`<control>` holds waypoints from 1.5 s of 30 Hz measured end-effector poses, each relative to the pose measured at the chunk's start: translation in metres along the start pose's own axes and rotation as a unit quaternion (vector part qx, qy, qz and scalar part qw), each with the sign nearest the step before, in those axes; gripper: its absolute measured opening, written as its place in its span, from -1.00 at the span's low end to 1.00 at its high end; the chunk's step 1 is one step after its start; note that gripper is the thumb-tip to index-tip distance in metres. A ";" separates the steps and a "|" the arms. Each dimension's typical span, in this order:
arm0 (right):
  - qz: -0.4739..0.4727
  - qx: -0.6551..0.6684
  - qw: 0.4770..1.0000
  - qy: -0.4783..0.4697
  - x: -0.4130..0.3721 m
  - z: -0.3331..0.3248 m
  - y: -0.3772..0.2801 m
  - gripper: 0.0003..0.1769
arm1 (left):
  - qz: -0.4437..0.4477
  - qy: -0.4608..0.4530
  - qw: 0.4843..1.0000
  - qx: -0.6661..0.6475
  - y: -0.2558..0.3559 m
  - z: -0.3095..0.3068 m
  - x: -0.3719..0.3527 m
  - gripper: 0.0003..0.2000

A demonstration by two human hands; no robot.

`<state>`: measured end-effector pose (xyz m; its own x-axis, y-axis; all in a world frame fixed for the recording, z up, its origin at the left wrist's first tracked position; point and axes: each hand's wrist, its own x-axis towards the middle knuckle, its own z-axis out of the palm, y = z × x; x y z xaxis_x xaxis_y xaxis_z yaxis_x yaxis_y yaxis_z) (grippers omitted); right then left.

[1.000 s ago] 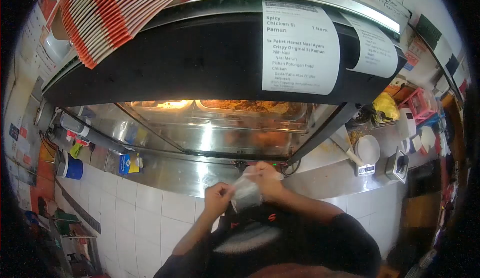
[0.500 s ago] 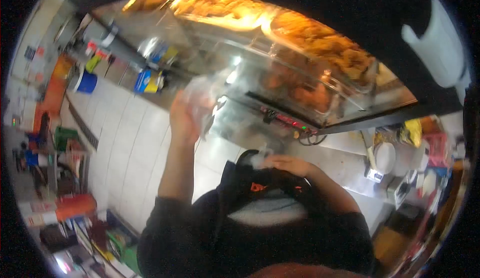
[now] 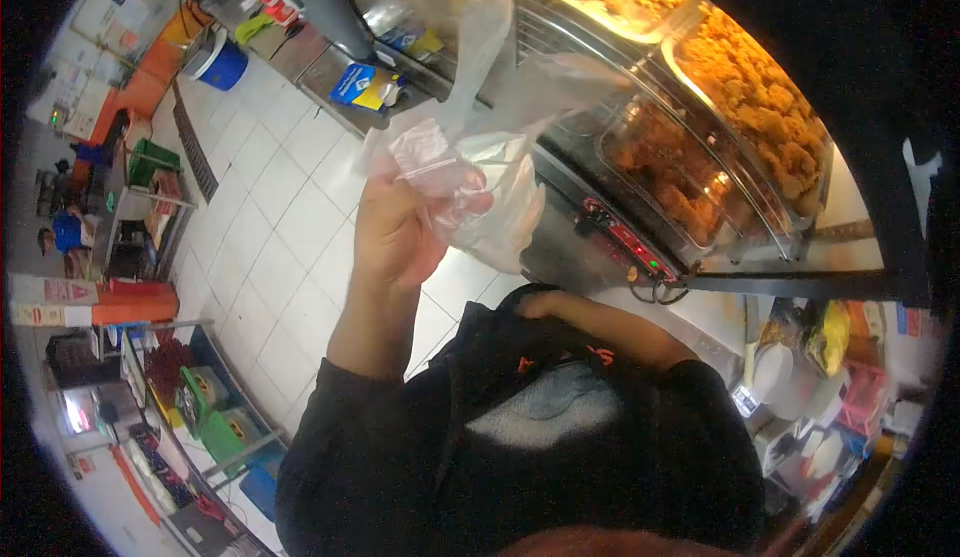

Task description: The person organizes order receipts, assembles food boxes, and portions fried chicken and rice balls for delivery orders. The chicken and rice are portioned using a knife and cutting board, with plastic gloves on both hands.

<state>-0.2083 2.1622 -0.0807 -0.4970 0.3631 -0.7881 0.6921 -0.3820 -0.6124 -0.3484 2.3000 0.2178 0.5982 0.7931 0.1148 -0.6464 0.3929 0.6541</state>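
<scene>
My left hand (image 3: 392, 232) is raised in front of me, its fingers closed on a thin, see-through plastic bag (image 3: 505, 207). A folded, pinkish-white part of it bunches over the fingers, while loose translucent flaps spread up and to the right, overlapping the display case in this view. Lower down, at the front of my black top, is my right hand (image 3: 540, 303). Dark cloth hides its fingers. Close beyond the bag stands the heated display case, with fried pieces in a tray (image 3: 668, 45) and darker reddish pieces (image 3: 665, 172) lower down.
A red control panel (image 3: 625, 237) with a green light runs along the case's base. A blue bucket (image 3: 222, 65) stands on the white tiled floor (image 3: 270, 172). Shelves with green bins (image 3: 210, 402) line the left; a pink basket (image 3: 862, 397) is at right.
The view has turned and sharpened. My left hand's plastic bag now spreads out more widely. My right hand has moved in against my top, and the whitish thing by it no longer shows.
</scene>
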 end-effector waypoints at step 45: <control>-0.268 0.221 0.836 0.425 -0.120 -0.001 -0.023 -0.73 | 0.041 0.100 0.992 -0.067 -0.021 -0.048 0.005 -0.68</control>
<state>-0.1639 2.1286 0.0279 0.0077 0.9837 -0.1797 0.1357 -0.1790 -0.9744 -0.3546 2.3180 0.1694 0.4448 0.8956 0.0043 -0.7540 0.3719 0.5415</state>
